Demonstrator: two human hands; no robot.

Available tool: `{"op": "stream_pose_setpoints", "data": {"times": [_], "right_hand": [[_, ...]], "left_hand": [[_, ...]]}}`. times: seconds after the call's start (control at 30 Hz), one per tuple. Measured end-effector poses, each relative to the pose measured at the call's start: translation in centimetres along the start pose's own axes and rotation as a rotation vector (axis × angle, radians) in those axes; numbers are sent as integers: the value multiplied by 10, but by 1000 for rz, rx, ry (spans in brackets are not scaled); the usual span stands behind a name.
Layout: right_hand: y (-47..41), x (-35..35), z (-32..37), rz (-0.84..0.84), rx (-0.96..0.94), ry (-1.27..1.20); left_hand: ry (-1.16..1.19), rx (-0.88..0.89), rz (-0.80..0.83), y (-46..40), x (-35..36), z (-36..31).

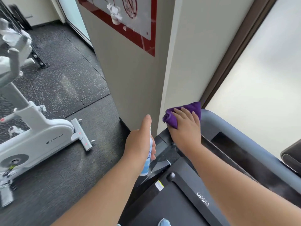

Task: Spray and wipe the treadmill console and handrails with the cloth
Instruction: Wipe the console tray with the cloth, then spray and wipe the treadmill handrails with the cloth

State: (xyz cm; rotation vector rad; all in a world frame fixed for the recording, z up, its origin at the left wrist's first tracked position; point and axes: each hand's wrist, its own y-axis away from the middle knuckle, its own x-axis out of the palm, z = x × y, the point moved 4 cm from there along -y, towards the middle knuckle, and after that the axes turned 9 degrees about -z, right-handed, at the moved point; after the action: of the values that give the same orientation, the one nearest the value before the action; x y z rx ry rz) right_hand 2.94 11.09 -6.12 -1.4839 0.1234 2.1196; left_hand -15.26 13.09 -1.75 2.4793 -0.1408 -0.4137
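The right hand (185,126) presses the purple cloth (184,111) flat, fingers spread, on the grey handrail (228,126) corner at about one o'clock. The left hand (140,144), fingers wrapped around the spray bottle (147,163), waits at center. Best to keep firm pressure and drag the cloth along the rail's curve in overlapping strokes.

Arms: both forearms bare, no sleeves in view.
Left hand (138,142): bare, no glove or ring visible.
Right hand (185,126): bare, ungloved, short nails.
Footwear: light blue shoe tip (164,222) at 6 o'clock.
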Motion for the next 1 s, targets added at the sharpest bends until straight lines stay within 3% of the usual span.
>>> {"op": "stream_pose_setpoints", "data": {"times": [0.13,0.3,0.5,0.67,0.87,1.0], "right_hand": [[59,6,22,4,-158,-109],[64,-9,-12,31,-237,-177],[-7,-36,-81,-82,-91,-80],[-31,-33,-43,-82,79,-120],[73,15,57,100,-357,-50],[74,11,48,99,-497,-74]], "left_hand": [[14,8,-17,-2,3,1],[25,-21,-37,1,2,8],[0,-34,-62,3,-3,13],[23,-46,-134,8,-15,19],[44,-23,-208,17,-32,22],[28,-12,-236,23,-43,25]]}}
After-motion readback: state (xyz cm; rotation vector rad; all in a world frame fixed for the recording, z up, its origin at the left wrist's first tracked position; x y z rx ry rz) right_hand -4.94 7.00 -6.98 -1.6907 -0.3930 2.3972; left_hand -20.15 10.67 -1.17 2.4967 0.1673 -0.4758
